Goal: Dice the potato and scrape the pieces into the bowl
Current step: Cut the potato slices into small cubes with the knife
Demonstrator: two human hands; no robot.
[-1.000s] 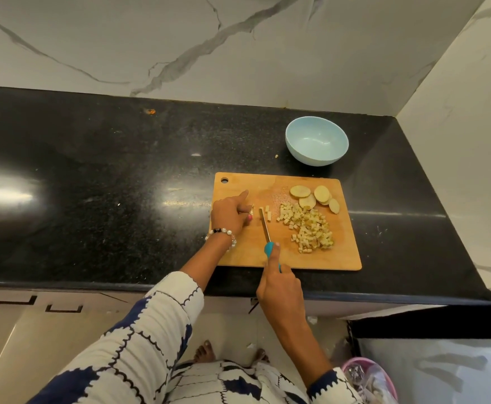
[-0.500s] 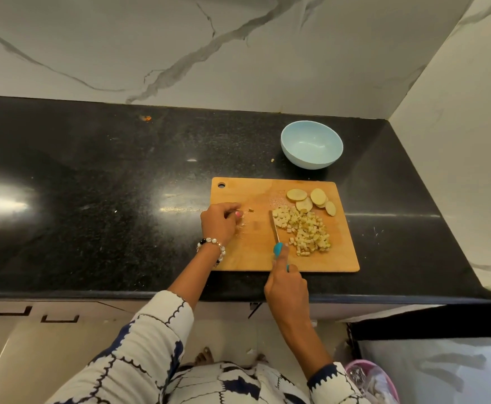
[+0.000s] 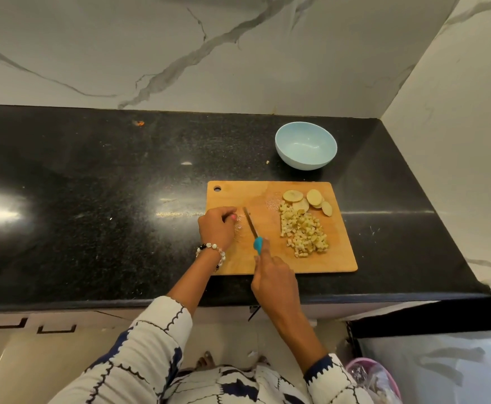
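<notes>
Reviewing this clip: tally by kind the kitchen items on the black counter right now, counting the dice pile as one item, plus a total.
Bowl, light blue, nothing in it: 1
Cutting board, wooden: 1
Knife, teal handle, held by the right hand: 1
Pile of diced potato: 1
Uncut potato slices: 4 that I can make out
Total: 8

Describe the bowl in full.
The bowl is pale blue, round and smooth, maybe ceramic or plastic. It stands upright on the black counter, just behind the cutting board's far edge and near the wall corner. Nothing shows inside it, so no potato has gone in yet. Neither hand touches it. A tiny crumb lies on the counter to its left.
</notes>
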